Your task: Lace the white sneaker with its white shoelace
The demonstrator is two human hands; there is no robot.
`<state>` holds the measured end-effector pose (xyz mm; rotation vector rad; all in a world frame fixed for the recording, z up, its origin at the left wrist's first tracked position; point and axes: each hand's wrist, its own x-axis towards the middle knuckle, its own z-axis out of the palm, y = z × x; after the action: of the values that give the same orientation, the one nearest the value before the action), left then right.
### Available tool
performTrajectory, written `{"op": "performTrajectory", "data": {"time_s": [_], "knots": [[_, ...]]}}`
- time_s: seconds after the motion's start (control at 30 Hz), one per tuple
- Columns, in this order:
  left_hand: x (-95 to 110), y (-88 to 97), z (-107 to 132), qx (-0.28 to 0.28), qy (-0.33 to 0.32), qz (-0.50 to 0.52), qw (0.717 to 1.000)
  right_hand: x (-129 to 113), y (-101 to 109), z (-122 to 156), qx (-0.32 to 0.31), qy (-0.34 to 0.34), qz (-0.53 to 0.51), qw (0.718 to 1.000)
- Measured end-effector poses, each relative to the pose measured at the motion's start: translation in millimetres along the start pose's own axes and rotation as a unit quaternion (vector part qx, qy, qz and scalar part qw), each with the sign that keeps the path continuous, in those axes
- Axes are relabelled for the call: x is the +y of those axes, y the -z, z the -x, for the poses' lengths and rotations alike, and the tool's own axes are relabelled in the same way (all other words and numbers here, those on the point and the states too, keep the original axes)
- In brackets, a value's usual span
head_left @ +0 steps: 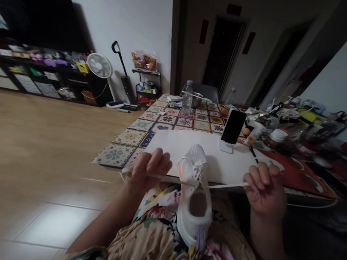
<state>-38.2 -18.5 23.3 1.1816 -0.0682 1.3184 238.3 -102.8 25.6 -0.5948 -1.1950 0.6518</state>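
Left hand (149,168) is clenching one lace end (171,179); right hand (264,188) is gripping the other, both pulling outward at lower centre. White sneaker (194,195) is resting on the lap against the table edge (160,179). Risk: uneven tension could tip the shoe sideways.

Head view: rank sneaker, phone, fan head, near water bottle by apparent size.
1. sneaker, though it is nearest the camera
2. phone
3. fan head and water bottle look alike; not ranked, fan is far off.

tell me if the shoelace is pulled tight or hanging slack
Pulled tight: the shoelace runs in straight lines out of the white sneaker to the left hand and the right hand, each gripping an end.
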Motion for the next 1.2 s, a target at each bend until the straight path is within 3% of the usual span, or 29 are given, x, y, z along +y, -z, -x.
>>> {"op": "performTrajectory", "data": {"time_s": [0.07, 0.13, 0.17, 0.23, 0.3, 0.37, 0.43, 0.63, 0.77, 0.83, 1.03, 1.2], "knots": [[3.8, -7.4, 1.5, -0.063, 0.025, -0.026, 0.997, 4.6, -3.5, 3.7, 0.048, 0.006, 0.041, 0.998], [4.0, -17.8, 3.6, -0.113, 0.097, -0.112, 0.982, 9.5, -14.5, 12.4, 0.056, 0.044, 0.112, 0.991], [2.7, -23.1, 4.5, -0.119, 0.138, -0.162, 0.97, 11.0, -21.6, 17.5, 0.027, 0.067, 0.17, 0.983], [-2.5, -31.6, 5.6, -0.103, 0.199, -0.221, 0.949, 11.5, -36.2, 26.5, -0.106, 0.089, 0.28, 0.95], [-9.3, -35.5, 6.1, -0.094, 0.216, -0.237, 0.943, 9.8, -47.1, 31.7, -0.212, 0.128, 0.332, 0.91], [-15.4, -35.4, 6.6, -0.103, 0.192, -0.254, 0.942, 8.3, -52.5, 32.6, -0.258, 0.156, 0.358, 0.884], [-19.3, -33.4, 7.6, -0.108, 0.151, -0.283, 0.941, 7.9, -53.4, 31.1, -0.262, 0.161, 0.376, 0.874], [-21.2, -33.4, 11.5, -0.134, 0.1, -0.321, 0.932, 8.5, -53.1, 29.0, -0.254, 0.134, 0.346, 0.893], [-20.7, -36.5, 13.1, -0.175, 0.095, -0.309, 0.93, 10.1, -55.3, 33.7, -0.159, 0.067, 0.312, 0.934], [-19.1, -37.9, 13.3, -0.181, 0.078, -0.308, 0.931, 9.4, -55.3, 34.2, -0.135, 0.048, 0.308, 0.94], [-13.0, -37.8, 12.3, -0.158, 0.013, -0.326, 0.932, 3.0, -55.8, 24.5, -0.245, 0.084, 0.307, 0.916], [-14.5, -35.9, 13.3, -0.116, 0.066, -0.339, 0.931, 9.8, -58.6, 22.3, -0.243, 0.102, 0.302, 0.916]]}}
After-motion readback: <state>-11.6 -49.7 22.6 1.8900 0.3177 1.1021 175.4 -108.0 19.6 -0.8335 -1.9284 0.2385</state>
